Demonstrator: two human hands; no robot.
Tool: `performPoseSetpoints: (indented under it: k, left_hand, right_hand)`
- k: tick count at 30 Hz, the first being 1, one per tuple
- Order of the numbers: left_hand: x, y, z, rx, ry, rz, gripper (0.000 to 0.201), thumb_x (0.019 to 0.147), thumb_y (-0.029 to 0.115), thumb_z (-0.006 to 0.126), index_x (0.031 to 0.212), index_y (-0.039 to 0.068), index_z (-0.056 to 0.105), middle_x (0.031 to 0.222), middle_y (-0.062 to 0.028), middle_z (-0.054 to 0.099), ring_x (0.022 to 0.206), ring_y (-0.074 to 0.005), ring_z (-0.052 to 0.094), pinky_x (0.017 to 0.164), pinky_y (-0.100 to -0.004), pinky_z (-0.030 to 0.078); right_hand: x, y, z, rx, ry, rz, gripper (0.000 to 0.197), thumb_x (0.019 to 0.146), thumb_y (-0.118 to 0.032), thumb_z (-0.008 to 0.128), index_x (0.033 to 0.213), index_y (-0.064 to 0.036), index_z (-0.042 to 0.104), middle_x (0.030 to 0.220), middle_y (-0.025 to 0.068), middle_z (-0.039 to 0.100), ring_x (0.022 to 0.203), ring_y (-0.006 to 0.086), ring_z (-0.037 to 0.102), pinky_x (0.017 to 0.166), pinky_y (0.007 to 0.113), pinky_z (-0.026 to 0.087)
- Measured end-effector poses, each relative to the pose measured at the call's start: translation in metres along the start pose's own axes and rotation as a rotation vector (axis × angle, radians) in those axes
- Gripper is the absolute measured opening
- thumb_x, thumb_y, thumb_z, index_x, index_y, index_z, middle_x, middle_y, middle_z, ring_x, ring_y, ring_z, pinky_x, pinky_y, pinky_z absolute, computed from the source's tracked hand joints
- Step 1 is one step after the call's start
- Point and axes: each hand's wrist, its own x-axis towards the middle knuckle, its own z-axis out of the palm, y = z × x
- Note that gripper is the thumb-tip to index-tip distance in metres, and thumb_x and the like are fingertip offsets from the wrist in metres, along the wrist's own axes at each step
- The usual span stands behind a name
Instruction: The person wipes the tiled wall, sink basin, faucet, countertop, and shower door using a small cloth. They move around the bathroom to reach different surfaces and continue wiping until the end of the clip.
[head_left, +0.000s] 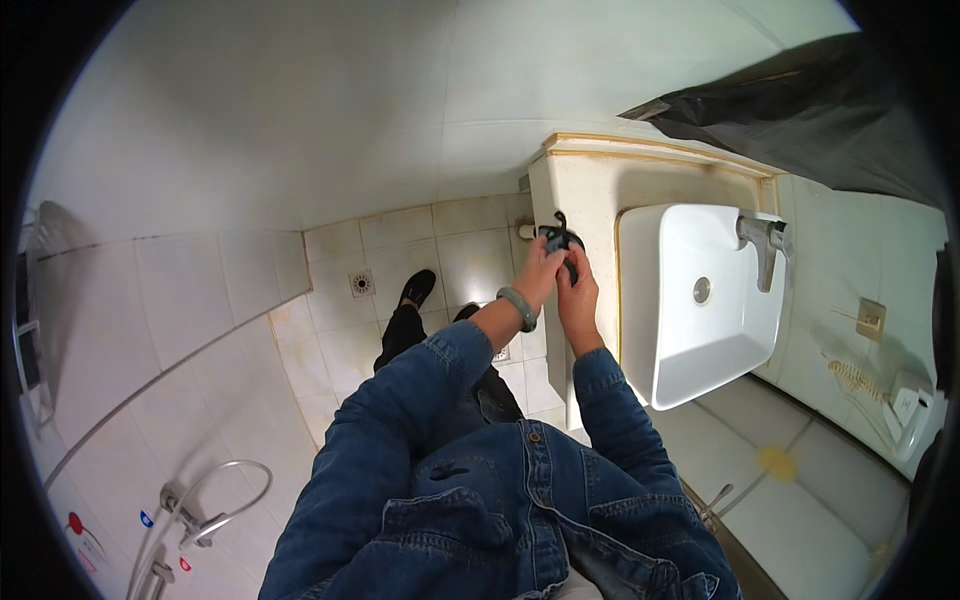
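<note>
Left hand (540, 282) and right hand (579, 305) close together, fingers bent, both holding a small black object (557, 239); exact kind unclear. Object at the left edge of the cream desk (592, 185), left of the white rectangular washbasin (643, 300); contact with desk cannot be told. Green bangle (519, 309) on left wrist.

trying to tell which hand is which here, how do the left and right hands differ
The left hand has a greenish-grey bangle at its wrist; the right hand shows none. The left hand's forearm slants up toward the picture's right, while the right hand's leans up toward the left. Both come out of blue denim sleeves and hold the same small black thing.
</note>
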Motion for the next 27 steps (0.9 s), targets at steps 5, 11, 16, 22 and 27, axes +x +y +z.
performPoseSetpoints:
  k: [5, 11, 16, 22, 27]
  left_hand:
    - [0.033, -0.003, -0.017, -0.449, 0.017, -0.177, 0.034, 0.093, 0.03, 0.062, 0.114, 0.006, 0.054, 0.103, -0.0072, 0.062, 0.094, -0.0176, 0.06, 0.076, -0.0314, 0.051]
    - [0.086, -0.019, -0.031, -0.126, 0.408, 0.052, 0.034, 0.091, 0.017, 0.057, 0.122, 0.004, 0.054, 0.1, -0.0103, 0.065, 0.088, -0.0227, 0.063, 0.076, -0.036, 0.05]
    - [0.117, -0.026, -0.012, -0.015, 0.357, 0.153, 0.035, 0.088, 0.011, 0.057, 0.121, 0.002, 0.055, 0.095, -0.0078, 0.062, 0.086, -0.0176, 0.059, 0.074, -0.0308, 0.049]
    - [0.131, -0.03, -0.004, -0.391, 0.092, -0.062, 0.054, 0.095, 0.055, 0.048, 0.117, 0.007, 0.059, 0.106, -0.0061, 0.06, 0.098, -0.0155, 0.056, 0.088, -0.0307, 0.045]
    - [0.161, -0.054, -0.002, -0.276, 0.117, 0.151, 0.051, 0.099, 0.049, 0.041, 0.117, 0.004, 0.057, 0.111, -0.0089, 0.059, 0.103, -0.0199, 0.054, 0.091, -0.0328, 0.043]
  right_hand:
    - [0.015, -0.015, 0.013, 0.172, -0.136, -0.02, 0.036, 0.094, -0.006, 0.051, 0.129, -0.0016, 0.053, 0.121, 0.0174, 0.061, 0.11, 0.026, 0.059, 0.095, 0.035, 0.046]
    - [0.069, -0.011, -0.002, -0.379, 0.052, -0.427, 0.039, 0.091, -0.013, 0.053, 0.129, -0.0023, 0.052, 0.138, 0.0226, 0.046, 0.13, 0.0406, 0.038, 0.109, 0.048, 0.029]
    - [0.105, 0.015, 0.009, -0.68, -0.004, -0.488, 0.041, 0.092, -0.019, 0.054, 0.132, -0.0073, 0.051, 0.142, 0.0172, 0.043, 0.133, 0.0374, 0.036, 0.11, 0.047, 0.027]
    - [0.106, 0.03, 0.014, -0.73, 0.045, -0.534, 0.044, 0.093, -0.024, 0.052, 0.134, -0.0099, 0.05, 0.144, 0.0139, 0.042, 0.136, 0.0346, 0.034, 0.11, 0.046, 0.026]
    - [0.107, 0.029, 0.015, -0.737, 0.023, -0.516, 0.046, 0.091, -0.023, 0.055, 0.133, -0.0081, 0.05, 0.143, 0.0162, 0.042, 0.135, 0.0363, 0.034, 0.11, 0.048, 0.025]
